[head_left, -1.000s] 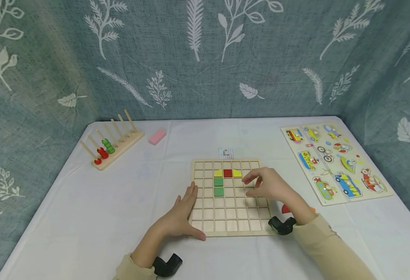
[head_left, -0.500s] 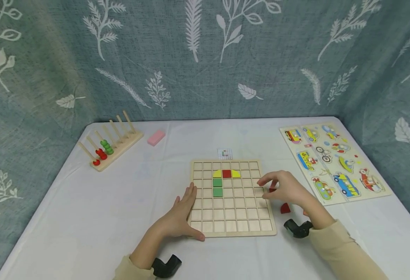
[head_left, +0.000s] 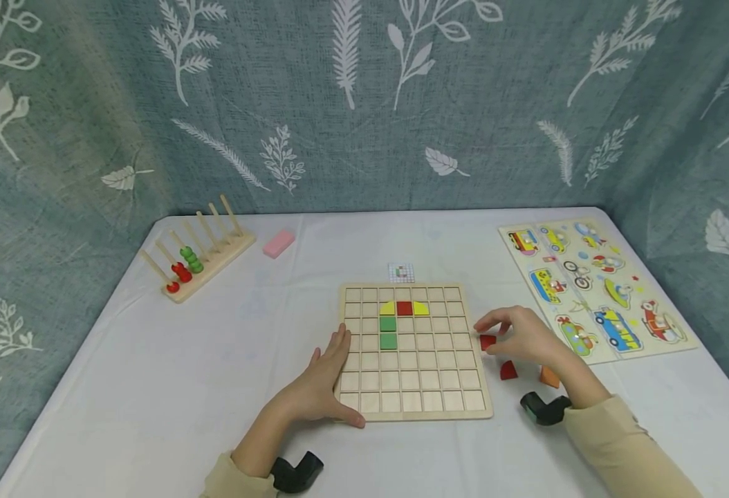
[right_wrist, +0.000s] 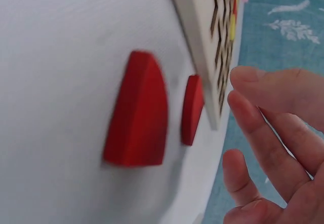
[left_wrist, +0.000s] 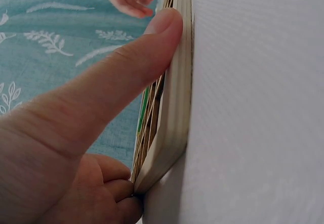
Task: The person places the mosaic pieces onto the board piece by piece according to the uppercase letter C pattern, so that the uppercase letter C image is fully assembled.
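Observation:
A wooden grid board lies on the table. In its upper rows sit a red square between two yellow rounded-corner pieces, and two green squares below the left one. My left hand rests along the board's left side, fingers straight and thumb on the front edge. Just right of the board, my right hand hovers over a red piece, thumb and fingers apart with nothing between them. Nearer to me lie a red quarter-round piece and an orange piece, partly under the wrist.
A small printed pattern card lies behind the board. At the back left stand a peg rack with red and green beads and a pink block. A vehicle picture puzzle lies at the right. A leaf-print curtain hangs behind.
My right hand has moved from above the board to the right, over the loose red piece, uncovering the red and orange pieces. The left hand has stayed at the board's edge.

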`<state>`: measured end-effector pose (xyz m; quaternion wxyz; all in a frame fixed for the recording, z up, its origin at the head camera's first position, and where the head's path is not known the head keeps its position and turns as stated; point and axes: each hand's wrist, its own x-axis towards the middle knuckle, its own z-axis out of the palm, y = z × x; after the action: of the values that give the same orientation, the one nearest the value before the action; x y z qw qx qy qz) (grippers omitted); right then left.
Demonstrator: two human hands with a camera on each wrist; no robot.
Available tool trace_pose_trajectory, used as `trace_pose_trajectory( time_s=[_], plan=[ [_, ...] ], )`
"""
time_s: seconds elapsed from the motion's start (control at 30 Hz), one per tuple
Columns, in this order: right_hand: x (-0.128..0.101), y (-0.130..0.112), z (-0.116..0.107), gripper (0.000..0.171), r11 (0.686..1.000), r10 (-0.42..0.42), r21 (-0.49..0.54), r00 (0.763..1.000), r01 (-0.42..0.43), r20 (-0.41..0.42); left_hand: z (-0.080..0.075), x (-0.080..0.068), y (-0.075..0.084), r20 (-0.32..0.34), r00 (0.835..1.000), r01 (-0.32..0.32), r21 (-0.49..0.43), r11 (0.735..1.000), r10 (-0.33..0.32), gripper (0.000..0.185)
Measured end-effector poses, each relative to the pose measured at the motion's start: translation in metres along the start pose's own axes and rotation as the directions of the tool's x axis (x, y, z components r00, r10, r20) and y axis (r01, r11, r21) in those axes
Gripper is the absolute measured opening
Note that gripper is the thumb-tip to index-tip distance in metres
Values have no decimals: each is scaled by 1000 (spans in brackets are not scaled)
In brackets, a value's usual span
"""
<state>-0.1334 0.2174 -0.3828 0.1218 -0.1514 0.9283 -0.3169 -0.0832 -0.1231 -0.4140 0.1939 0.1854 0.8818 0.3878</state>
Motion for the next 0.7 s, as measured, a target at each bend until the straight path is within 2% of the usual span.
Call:
trace_pose_trajectory(
  time_s=[0.5,0.7],
  plan=[
    [7,11,0,33,997,80,-6,996,-80,38,0,0,-1,-2,1000,1,0,1000,-1,133],
    [9,13,2,33,996,83,3,996,-84,43,0,0,-2,-6,1000,-4,8,1000,4,133]
  ],
)
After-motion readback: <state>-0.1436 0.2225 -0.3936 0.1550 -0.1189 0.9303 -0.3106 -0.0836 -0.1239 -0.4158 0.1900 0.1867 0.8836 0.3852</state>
